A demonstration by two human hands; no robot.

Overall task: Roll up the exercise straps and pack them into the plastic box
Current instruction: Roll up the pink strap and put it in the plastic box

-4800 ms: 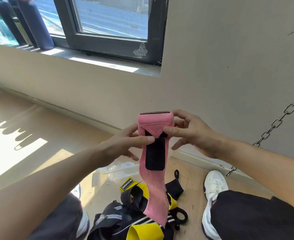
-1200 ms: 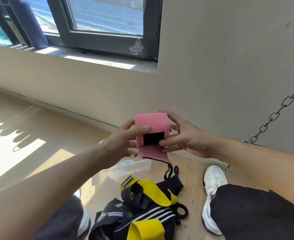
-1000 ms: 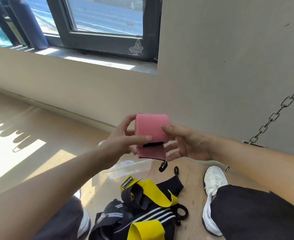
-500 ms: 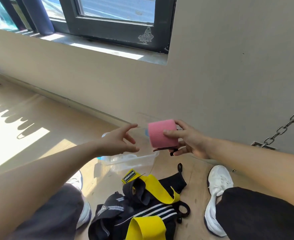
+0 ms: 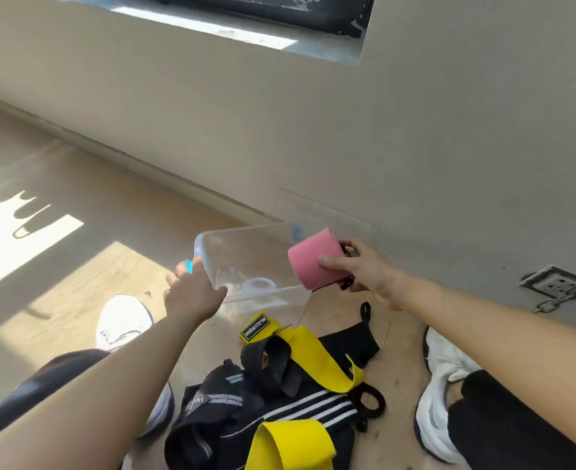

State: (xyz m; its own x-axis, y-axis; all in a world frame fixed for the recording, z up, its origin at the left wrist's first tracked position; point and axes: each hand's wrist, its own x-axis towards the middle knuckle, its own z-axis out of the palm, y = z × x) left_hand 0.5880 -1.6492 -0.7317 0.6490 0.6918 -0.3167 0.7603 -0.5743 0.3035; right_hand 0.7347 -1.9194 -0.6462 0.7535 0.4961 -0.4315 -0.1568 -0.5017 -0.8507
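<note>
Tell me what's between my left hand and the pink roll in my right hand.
In the head view, only the clear plastic box spans the stretch from left hand to pink roll.

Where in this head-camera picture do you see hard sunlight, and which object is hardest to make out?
Head view: hard sunlight burns out patches of the floor at left; the clear plastic box nearly vanishes against the floor; the pink strap roll reads sharply.

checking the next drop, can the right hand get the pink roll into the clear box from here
Probably yes: the right hand holds the pink roll at the clear box rim, the box is open-topped, and the left hand steadies its near corner.
</note>
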